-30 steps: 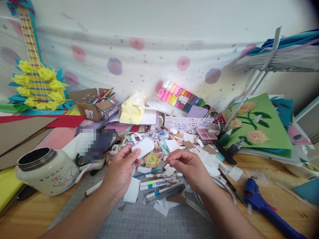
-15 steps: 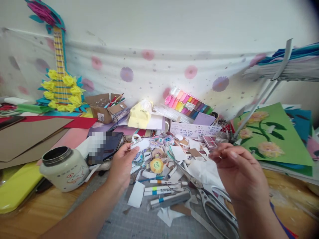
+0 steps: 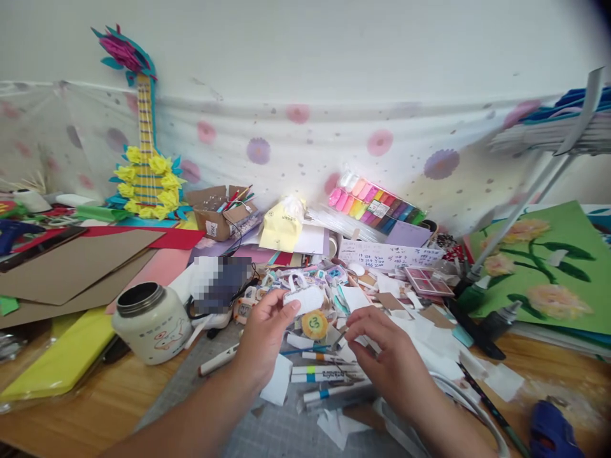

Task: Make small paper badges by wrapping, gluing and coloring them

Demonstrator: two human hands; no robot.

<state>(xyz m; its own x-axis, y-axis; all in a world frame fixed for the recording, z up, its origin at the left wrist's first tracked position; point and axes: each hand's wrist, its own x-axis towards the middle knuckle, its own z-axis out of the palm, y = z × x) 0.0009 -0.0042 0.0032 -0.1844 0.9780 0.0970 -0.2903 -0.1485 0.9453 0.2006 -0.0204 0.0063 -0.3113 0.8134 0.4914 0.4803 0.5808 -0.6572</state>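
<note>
My left hand (image 3: 265,334) is raised over the cutting mat (image 3: 286,426) and pinches a small white paper cutout (image 3: 305,298) between thumb and fingers. My right hand (image 3: 384,353) hovers low over a heap of paper scraps and markers (image 3: 324,372), its fingers curled downward; whether they grip anything is hidden. A round yellow sticker (image 3: 315,324) lies between the two hands.
A white jar (image 3: 153,323) with a dark open mouth stands at the left. Cardboard sheets (image 3: 71,270), a paper guitar (image 3: 146,175), a small box (image 3: 222,216), a clay set (image 3: 375,207), green flower artwork (image 3: 544,267) and a blue glue gun (image 3: 554,432) surround the mat.
The camera view swung to the left. My right hand came down from the right, back over the scrap pile near the markers. The left hand still holds the white cutout.
</note>
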